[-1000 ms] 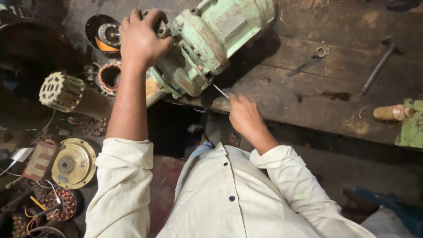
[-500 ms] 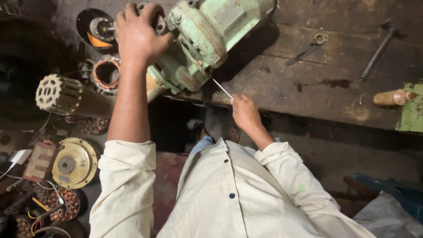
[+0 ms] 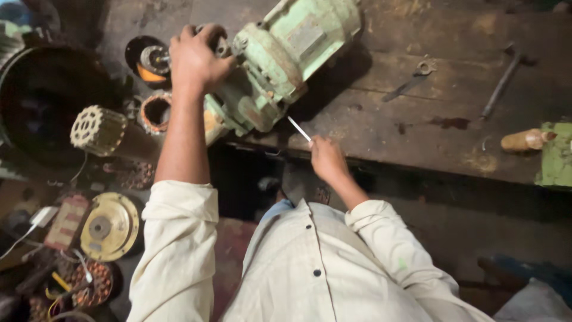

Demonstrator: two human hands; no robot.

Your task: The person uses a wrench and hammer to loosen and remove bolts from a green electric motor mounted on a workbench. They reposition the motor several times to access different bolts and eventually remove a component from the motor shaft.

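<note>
Left hand is up on the shaft end of the pale green motor, fingers clenched around it. The motor lies tilted at the left end of the wooden bench, its end overhanging the front edge. Right hand sits at the front edge, fingers pinching a thin white rod aimed at the motor's underside. A wrench lies well apart, farther right.

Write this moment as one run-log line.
left hand: grips green motor end | right hand: holds thin rod | wooden bench
</note>
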